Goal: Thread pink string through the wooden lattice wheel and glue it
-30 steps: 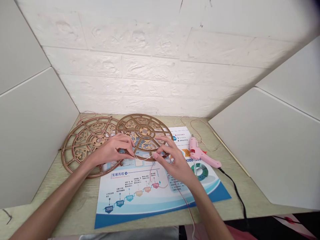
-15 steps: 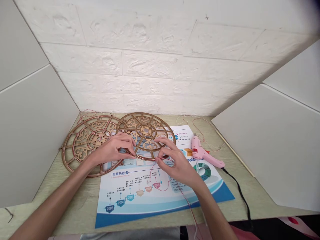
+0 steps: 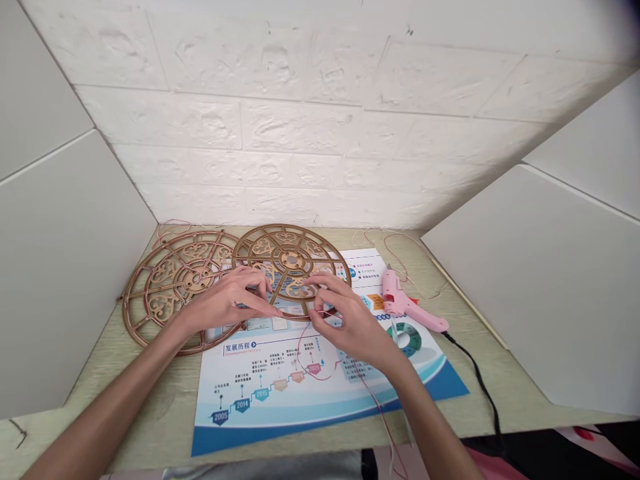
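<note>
A round bronze openwork disc (image 3: 291,262) with scroll ornaments lies on a printed sheet, its near rim between my hands. My left hand (image 3: 233,300) is closed at the near left of that rim, a fingertip stretched along the edge and pressing there; its curled fingers partly hide the disc. My right hand (image 3: 350,327) pinches a thin pink cord (image 3: 320,378) at the front right of the rim. The cord loops over the sheet and trails down past the table edge. Partly beneath the first disc sits a second openwork disc (image 3: 150,327), with pinkish cord along its ribs.
A pink glue gun (image 3: 395,293) lies to the right, its black cable (image 3: 483,377) running off the front edge. The printed sheet (image 3: 240,437) covers the table's middle. Loose thin cord (image 3: 395,250) lies at the back right. White panels (image 3: 545,287) and a brick-patterned wall (image 3: 300,127) enclose the table.
My left fingertip has slid a little to the right along the disc's near rim, closer to my right hand. The right hand has hardly moved and still pinches the cord.
</note>
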Demonstrator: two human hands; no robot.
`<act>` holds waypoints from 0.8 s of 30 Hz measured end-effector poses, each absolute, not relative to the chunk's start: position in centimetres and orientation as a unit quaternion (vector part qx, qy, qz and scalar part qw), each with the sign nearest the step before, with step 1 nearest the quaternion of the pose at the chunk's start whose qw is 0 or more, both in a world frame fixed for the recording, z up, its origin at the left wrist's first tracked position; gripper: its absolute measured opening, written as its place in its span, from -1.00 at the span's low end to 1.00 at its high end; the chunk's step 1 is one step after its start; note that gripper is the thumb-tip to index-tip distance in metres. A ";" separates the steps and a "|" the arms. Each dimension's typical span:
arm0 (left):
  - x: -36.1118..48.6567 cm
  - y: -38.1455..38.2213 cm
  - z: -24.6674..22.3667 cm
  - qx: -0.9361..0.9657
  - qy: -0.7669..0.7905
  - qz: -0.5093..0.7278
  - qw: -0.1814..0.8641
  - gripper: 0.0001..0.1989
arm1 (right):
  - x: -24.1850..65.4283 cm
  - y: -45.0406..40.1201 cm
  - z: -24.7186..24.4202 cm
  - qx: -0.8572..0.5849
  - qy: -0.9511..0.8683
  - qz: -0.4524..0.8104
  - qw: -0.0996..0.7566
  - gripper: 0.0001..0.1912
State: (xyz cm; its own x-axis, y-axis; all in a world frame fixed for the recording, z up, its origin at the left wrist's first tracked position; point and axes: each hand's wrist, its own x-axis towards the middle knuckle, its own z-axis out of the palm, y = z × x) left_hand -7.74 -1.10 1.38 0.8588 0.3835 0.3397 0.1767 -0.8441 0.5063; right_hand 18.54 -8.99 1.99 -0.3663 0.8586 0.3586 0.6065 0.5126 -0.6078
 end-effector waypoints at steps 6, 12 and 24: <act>-7.7 -1.3 1.8 0.943 0.150 0.197 0.224 -0.69 | 18.5 -9.1 1.8 -0.455 -0.797 0.199 0.344 -0.78; -7.5 -1.7 2.2 0.954 0.154 0.172 0.193 -0.60 | 18.5 -8.8 1.5 -0.451 -0.805 0.193 0.332 -0.82; -6.8 -2.7 2.3 0.980 0.134 0.117 0.093 -0.62 | 18.8 -8.7 -0.3 -0.464 -0.804 0.169 0.331 -0.86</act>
